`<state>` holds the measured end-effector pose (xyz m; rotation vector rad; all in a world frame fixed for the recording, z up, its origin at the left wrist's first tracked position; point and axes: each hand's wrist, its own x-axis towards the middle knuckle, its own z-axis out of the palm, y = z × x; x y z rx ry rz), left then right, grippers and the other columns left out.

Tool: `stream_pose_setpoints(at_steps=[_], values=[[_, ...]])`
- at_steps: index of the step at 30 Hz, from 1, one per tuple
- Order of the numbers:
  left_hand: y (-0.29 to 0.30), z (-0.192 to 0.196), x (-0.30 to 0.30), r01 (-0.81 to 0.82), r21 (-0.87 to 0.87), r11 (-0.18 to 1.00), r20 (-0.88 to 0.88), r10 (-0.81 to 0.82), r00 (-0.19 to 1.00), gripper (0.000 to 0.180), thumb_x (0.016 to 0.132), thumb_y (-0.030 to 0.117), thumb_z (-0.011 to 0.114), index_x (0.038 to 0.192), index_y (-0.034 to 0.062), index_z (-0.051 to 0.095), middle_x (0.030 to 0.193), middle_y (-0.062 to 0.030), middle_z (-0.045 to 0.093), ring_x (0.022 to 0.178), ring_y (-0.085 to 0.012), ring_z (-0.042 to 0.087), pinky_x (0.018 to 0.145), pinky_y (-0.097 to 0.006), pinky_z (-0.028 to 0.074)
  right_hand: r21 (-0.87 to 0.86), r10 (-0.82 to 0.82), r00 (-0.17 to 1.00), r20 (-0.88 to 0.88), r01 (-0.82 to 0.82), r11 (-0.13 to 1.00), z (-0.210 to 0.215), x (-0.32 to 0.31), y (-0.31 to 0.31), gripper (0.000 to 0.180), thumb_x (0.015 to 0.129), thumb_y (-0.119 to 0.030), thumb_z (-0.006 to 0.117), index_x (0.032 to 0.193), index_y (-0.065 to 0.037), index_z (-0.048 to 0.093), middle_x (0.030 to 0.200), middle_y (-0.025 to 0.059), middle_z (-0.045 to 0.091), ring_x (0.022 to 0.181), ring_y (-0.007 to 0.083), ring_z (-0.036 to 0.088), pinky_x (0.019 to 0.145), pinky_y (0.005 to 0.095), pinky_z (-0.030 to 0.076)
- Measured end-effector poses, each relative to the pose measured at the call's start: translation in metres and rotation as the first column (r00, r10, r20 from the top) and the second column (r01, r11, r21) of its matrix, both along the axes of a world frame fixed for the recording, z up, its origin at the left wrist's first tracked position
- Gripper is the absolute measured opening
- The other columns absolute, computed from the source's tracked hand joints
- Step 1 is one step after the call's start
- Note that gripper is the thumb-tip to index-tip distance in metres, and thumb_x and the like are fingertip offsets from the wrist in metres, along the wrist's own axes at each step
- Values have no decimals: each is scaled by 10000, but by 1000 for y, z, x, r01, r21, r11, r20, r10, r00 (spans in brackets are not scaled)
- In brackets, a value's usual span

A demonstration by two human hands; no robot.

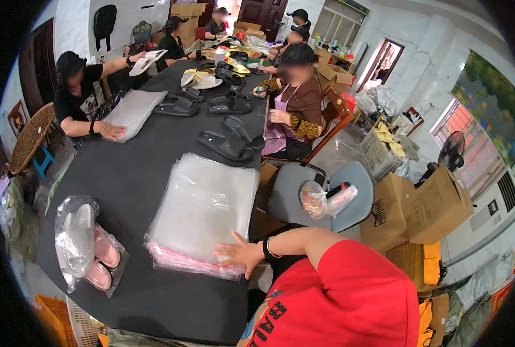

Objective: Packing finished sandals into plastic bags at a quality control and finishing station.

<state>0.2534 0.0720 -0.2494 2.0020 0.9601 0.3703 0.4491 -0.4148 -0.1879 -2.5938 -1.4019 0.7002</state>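
My right hand (pixel 238 254) reaches in from the red sleeve and rests, fingers spread, on the near right corner of a stack of clear plastic bags (pixel 205 202). Pink edging shows along the stack's near side. Nothing is gripped in that hand. My left hand is out of sight. To the left of the stack, near the table's rounded edge, lies a clear bag holding silver-grey slippers (pixel 81 240) and pink slippers (pixel 106 248). Past the stack sits a pair of black slides (pixel 225 144).
Co-workers sit along the long dark table (pixel 124 191); one presses on another bag stack (pixel 133 113). More slides (pixel 231 104) lie further up. A grey chair (pixel 292 194) with bagged items stands on the right, cardboard boxes (pixel 437 208) beyond it.
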Motion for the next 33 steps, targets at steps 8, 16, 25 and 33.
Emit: stream_pose_setpoints(at_steps=[8,16,25,33], values=[[-58,78,-92,-294,337,895,-2,313,950,606,841,424,514,1316,87,346,1333,-160,356,1225,-363,305,1004,-481,229,10,0,1000,-3,0,1000,-3,0,4,1047,510,-583,706,1372,-237,224,1447,140,49,1334,330,1,867,759,60],[-148,235,-73,-403,546,735,195,356,914,383,835,108,552,1176,-39,456,1175,-188,493,1076,-261,460,937,-350,337,31,-20,948,-318,32,999,48,33,8,856,670,-623,568,1347,-179,292,1404,111,242,1321,303,120,924,703,78],[-220,303,-39,-326,880,346,298,133,945,323,748,-37,556,1066,18,580,1105,-146,538,932,-259,544,810,-354,478,474,370,585,-721,27,880,94,73,-2,802,735,-368,655,1359,-88,236,1320,168,340,1214,286,347,971,377,333],[-323,190,137,30,-638,769,507,390,769,238,839,234,560,1031,111,495,888,-8,557,744,-112,548,584,-268,423,184,30,195,-980,847,498,104,143,-49,859,748,-234,659,1382,-130,88,1282,144,333,1059,228,447,775,340,443]])
